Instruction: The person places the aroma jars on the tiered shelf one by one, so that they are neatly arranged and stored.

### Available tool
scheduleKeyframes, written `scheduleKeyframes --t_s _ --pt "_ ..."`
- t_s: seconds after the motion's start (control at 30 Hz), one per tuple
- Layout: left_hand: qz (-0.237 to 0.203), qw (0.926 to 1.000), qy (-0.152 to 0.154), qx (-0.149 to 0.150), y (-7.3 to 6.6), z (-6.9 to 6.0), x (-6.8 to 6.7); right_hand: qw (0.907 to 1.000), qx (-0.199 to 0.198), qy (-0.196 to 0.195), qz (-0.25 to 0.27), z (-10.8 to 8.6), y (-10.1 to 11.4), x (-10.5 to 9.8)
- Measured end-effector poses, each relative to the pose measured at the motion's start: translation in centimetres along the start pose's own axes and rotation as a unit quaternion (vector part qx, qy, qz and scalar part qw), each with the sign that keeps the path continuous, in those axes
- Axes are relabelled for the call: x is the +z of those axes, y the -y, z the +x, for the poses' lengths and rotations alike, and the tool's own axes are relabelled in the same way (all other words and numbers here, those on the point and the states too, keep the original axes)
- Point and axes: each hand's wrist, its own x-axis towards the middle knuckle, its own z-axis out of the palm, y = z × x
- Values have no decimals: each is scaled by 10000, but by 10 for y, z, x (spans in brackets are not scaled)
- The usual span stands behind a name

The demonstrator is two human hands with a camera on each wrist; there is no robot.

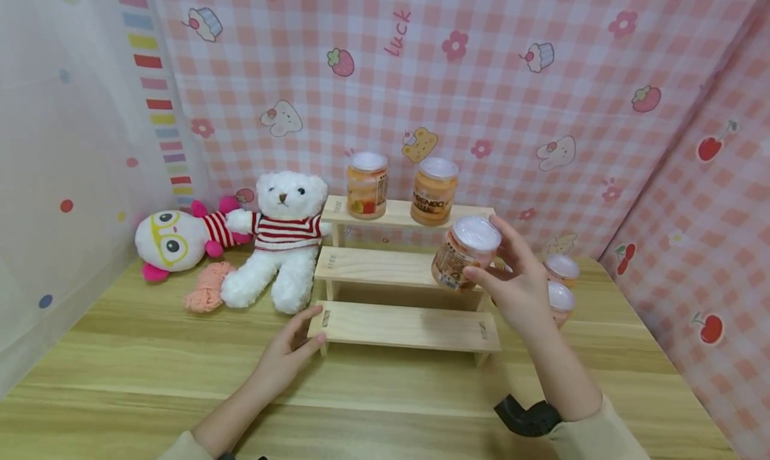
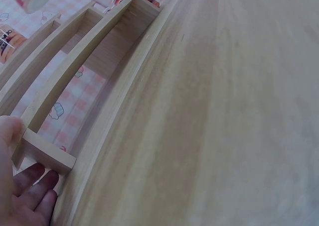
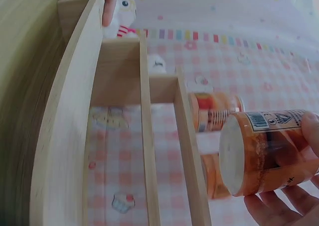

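A three-tier wooden shelf (image 1: 409,325) stands on the table. My right hand (image 1: 519,283) grips a fruit jar (image 1: 463,254) with a clear lid around its sides, slightly tilted, near the right end of the middle tier. In the right wrist view, the jar's pale bottom (image 3: 232,154) shows apart from the shelf boards. At the lowest tier's left end, my left hand (image 1: 287,354) holds the board, thumb at the front and fingers farther back. Two similar fruit jars, a left one (image 1: 367,186) and a right one (image 1: 434,191), stand upright on the top tier.
More jars (image 1: 561,298) stand on the table right of the shelf, partly behind my right hand. To the left are a white teddy bear (image 1: 281,246), a pink-and-white plush toy (image 1: 180,241) and peach yarn (image 1: 208,287). A checked cloth (image 1: 373,119) hangs behind.
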Motion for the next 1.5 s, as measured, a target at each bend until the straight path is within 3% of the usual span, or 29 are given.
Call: scheduleKeyframes --t_s 0.37,0.87,1.5 --pt "26 10000 -9 30 2 -1 0 9992 -5 290 274 18 3 41" --pt "81 9999 -11 113 3 0 0 9970 278 630 363 30 -12 87" --pt "44 10000 -11 54 3 0 0 9970 569 444 279 39 -30 122"
